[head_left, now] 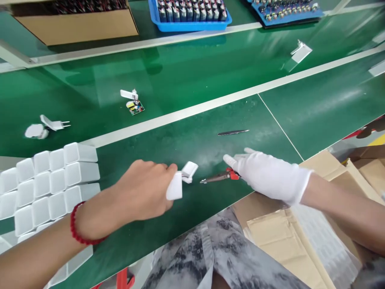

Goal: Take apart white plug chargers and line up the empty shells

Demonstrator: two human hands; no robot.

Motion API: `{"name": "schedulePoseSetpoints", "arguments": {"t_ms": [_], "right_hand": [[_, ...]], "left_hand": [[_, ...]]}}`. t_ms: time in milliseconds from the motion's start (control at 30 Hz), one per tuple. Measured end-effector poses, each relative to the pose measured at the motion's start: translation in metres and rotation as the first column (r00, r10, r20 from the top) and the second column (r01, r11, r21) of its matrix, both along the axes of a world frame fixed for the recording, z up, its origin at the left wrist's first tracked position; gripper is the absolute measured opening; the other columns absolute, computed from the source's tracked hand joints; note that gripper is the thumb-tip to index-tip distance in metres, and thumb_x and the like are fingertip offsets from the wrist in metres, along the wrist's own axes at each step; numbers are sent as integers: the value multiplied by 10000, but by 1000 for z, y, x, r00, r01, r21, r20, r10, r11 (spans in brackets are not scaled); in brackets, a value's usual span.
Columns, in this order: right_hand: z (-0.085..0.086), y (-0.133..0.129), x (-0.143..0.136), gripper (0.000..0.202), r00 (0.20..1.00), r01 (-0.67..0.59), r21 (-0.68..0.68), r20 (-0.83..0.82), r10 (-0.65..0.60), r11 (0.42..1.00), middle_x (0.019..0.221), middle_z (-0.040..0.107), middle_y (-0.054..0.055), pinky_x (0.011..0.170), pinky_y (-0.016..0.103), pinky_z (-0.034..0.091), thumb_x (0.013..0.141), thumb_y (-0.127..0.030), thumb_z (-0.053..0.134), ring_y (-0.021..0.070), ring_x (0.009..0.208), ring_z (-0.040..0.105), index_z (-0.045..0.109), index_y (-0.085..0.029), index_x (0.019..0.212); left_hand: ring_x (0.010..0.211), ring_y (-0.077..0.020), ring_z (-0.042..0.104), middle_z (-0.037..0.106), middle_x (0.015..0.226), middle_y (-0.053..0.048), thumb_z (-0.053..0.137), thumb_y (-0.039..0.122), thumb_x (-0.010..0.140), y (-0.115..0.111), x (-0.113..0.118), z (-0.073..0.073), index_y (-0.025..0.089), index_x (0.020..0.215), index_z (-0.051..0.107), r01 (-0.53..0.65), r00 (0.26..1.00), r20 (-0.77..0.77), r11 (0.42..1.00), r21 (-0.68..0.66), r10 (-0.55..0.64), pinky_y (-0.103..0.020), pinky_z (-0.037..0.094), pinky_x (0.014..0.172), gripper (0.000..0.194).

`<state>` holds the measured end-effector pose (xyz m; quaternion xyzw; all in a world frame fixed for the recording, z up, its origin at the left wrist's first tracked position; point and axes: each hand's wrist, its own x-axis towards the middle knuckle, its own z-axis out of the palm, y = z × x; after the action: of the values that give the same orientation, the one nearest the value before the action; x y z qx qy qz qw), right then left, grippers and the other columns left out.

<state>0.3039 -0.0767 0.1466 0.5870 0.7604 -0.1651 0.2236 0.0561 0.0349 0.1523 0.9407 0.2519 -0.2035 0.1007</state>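
Observation:
My left hand (144, 188), bare with a red bead bracelet, is closed around a white plastic plug housing (175, 187). A second small white piece (189, 170) juts out at its right, seemingly joined to the housing; the fingertips are hidden. My right hand (261, 172), in a white glove, lies palm down with fingers stretched out over the red handles of the pliers (218, 177). The jaws of the pliers point left, towards the white piece. Beyond them, black tweezers (233, 132) rest on the green bench (168, 146).
White housings (49, 170) stand in rows at left. White plug parts (39, 130), a small circuit board (135, 107) and another white part (301, 52) lie on the far strip. A blue tray (192, 26), cardboard box (78, 28) and blue foam (288, 16) are behind; cartons (279, 237) stand lower right.

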Motion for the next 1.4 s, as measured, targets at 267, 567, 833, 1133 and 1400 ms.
{"name": "schedulePoseSetpoints", "arguments": {"t_ms": [267,567,833,1133,1400], "right_hand": [[-43,-1,48,507,850,511,-3,-148,-506,859,1005,737,80,590,287,460,947,-421,438,225,718,677,486,-255,1423],[-82,-4,98,624,650,690,347,91,-754,636,1032,683,194,576,348,356,955,-587,345,309,774,646,427,-196,1434],[-116,-15,116,555,677,537,507,218,-703,674,1087,608,204,586,336,255,991,-512,363,283,866,569,451,-139,1393],[-140,-24,133,586,727,436,646,158,-668,627,1108,603,197,640,344,279,974,-530,407,289,917,520,443,-121,1392],[-154,-25,145,637,717,445,686,112,-688,576,1151,589,215,730,366,337,978,-553,357,309,964,512,393,-106,1430]], "left_hand": [[633,-190,577,645,758,-41,569,655,749,21,-10,-39,197,954,561,-20,148,138,142,-990,979,-296,429,580,502],[477,-125,442,482,573,-22,146,724,895,-6,11,-20,119,783,600,591,-9,-373,-296,-751,928,-258,358,476,765],[519,-139,492,511,606,-43,171,700,906,-13,15,-18,107,774,598,599,-37,-428,-323,-733,903,-269,428,499,743],[512,-137,497,509,599,-37,178,696,910,-18,20,-16,98,800,601,623,-21,-445,-336,-707,895,-264,440,496,741],[519,-139,518,530,601,-48,178,694,914,-18,20,-18,79,813,592,633,0,-456,-353,-689,890,-254,440,498,747]]}}
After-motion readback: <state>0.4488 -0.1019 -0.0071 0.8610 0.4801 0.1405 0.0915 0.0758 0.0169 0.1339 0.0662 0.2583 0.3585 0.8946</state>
